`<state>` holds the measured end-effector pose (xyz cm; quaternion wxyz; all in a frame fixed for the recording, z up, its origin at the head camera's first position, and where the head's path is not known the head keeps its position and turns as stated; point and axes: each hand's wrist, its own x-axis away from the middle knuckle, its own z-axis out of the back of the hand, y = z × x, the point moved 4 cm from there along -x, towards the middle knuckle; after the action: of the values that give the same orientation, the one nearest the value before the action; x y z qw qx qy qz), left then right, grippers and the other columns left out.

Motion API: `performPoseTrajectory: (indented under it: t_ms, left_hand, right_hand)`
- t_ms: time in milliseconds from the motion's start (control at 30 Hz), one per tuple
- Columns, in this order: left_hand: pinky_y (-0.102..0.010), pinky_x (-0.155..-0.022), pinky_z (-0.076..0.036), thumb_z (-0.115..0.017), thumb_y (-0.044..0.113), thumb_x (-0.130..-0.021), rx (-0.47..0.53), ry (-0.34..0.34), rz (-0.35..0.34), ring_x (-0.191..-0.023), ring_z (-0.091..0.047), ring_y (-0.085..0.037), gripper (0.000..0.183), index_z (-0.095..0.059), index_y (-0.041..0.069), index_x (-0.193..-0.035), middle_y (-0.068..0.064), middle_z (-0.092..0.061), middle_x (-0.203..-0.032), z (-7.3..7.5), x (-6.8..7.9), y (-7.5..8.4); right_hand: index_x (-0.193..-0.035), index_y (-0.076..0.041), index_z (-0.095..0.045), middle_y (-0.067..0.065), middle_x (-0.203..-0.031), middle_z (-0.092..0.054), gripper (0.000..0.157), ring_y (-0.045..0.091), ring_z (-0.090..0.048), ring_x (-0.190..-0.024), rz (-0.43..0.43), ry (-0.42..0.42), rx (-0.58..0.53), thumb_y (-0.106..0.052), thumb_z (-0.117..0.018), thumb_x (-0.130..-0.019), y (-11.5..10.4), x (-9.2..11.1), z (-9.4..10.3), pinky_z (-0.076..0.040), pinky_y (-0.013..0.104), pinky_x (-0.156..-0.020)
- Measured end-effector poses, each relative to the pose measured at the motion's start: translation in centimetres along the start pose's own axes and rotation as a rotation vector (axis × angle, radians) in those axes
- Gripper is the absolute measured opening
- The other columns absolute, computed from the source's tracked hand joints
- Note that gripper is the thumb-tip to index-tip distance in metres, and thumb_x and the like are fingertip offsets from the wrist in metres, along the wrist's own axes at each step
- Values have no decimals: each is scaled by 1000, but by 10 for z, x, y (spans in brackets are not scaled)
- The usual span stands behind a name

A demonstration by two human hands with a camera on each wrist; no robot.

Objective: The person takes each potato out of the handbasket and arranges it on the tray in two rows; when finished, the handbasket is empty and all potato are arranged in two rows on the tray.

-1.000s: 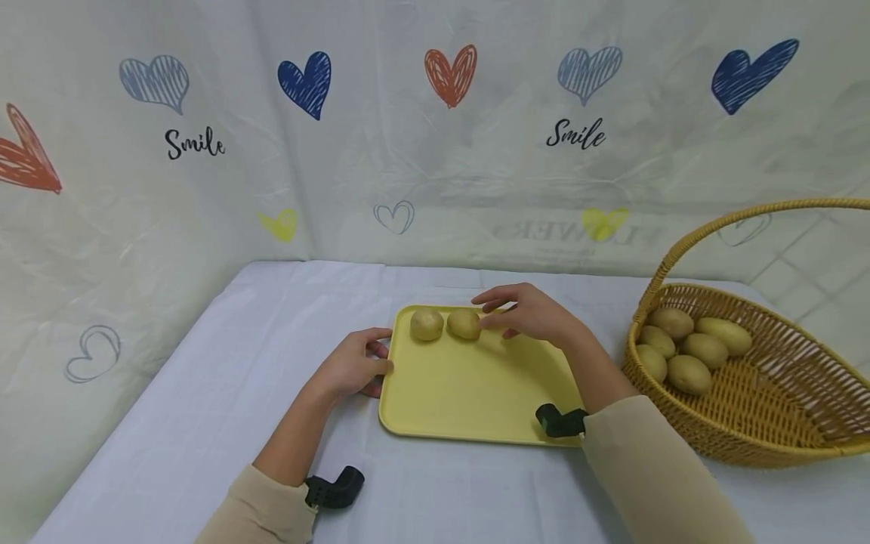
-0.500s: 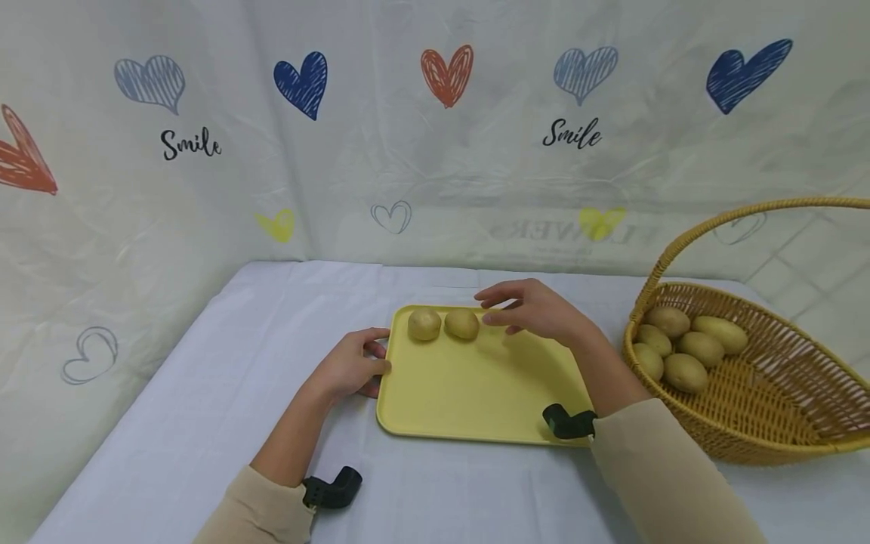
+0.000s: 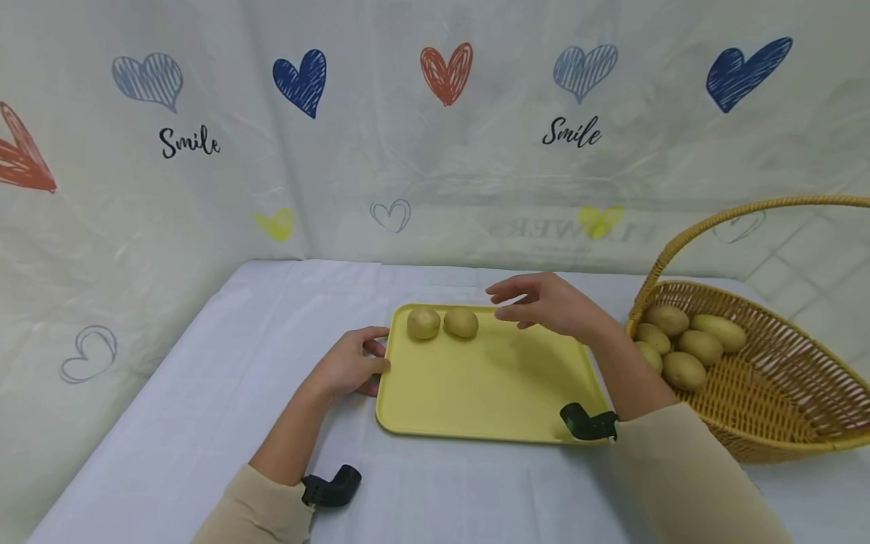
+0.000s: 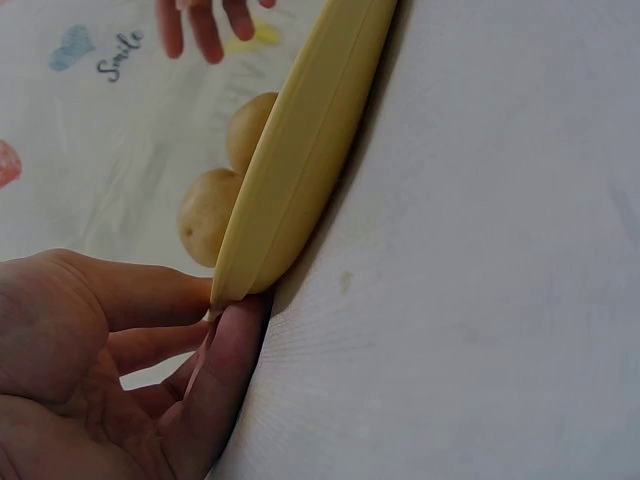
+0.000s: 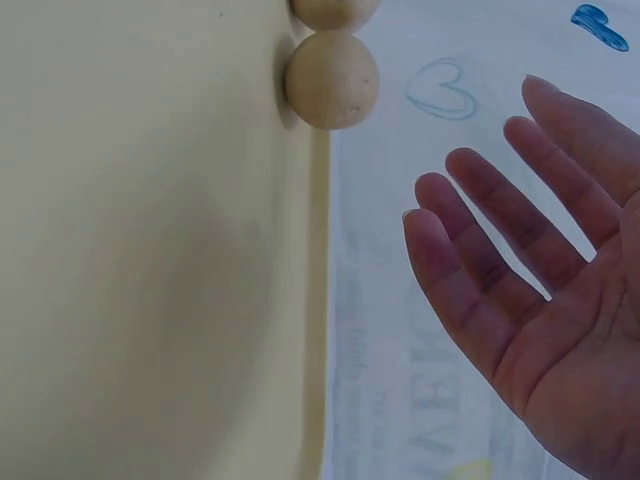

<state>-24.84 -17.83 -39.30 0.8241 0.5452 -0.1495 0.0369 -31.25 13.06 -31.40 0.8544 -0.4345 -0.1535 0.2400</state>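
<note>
A yellow rectangular tray [image 3: 482,385] lies on the white-covered table, with two potatoes side by side near its far left corner: a left potato [image 3: 424,323] and a right potato [image 3: 461,322]. My left hand [image 3: 352,364] pinches the tray's left edge, a finger reaching under the rim in the left wrist view, where the tray's side wall [image 4: 305,150] shows. Above the tray's far right part hovers my right hand [image 3: 553,306], holding nothing. Its fingers are spread and relaxed in the right wrist view, apart from the nearest potato [image 5: 333,80].
To the right stands a wicker basket [image 3: 768,431] with a tall arched handle [image 3: 714,219] and several potatoes [image 3: 700,347] heaped at its left end. My right forearm passes in front of its left side. A white sheet printed with hearts [image 3: 445,73] hangs behind the table.
My right hand has drawn away from the right potato, moving right and slightly up. The left hand keeps its hold on the tray edge, and both potatoes stay in place.
</note>
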Motion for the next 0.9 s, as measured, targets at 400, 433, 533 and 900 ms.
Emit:
performPoseTrajectory:
  t_ms: [400, 433, 533, 900]
  left_hand:
    - [-34, -62, -64, -64, 0, -94, 10, -5, 0, -77, -64, -19, 63, -46, 10, -154, -13, -52, -118, 1, 0, 1]
    - [-34, -62, -63, -64, 0, -94, 10, -6, -1, -77, -64, -19, 63, -46, 10, -154, -13, -52, -118, 1, 0, 1]
    - [-34, -62, -63, -63, 0, -94, 8, -4, 1, -78, -64, -19, 63, -46, 10, -154, -13, -52, -118, 1, -1, 0]
    - [-33, -62, -63, -64, 1, -94, 0, -6, 9, -76, -64, -19, 63, -46, 10, -154, -13, -53, -118, 1, -1, 0]
  right_hand:
    - [-136, -20, -68, 8, -140, -65, 42, 25, -71, -111, 6, -15, 56, -34, -74, -96, -3, 15, 9, -61, 39, -93]
    - [-136, -20, -68, 7, -140, -65, 42, 26, -71, -110, 7, -13, 64, -35, -74, -96, -3, 17, 11, -60, 38, -92]
    - [-136, -21, -67, 5, -140, -66, 42, 25, -72, -109, 12, -9, 81, -35, -73, -97, -5, 22, 15, -60, 37, -93]
    - [-133, -24, -69, 5, -131, -70, 40, 18, -72, -106, -11, 3, 123, -38, -74, -96, -9, 40, 30, -59, 34, -94]
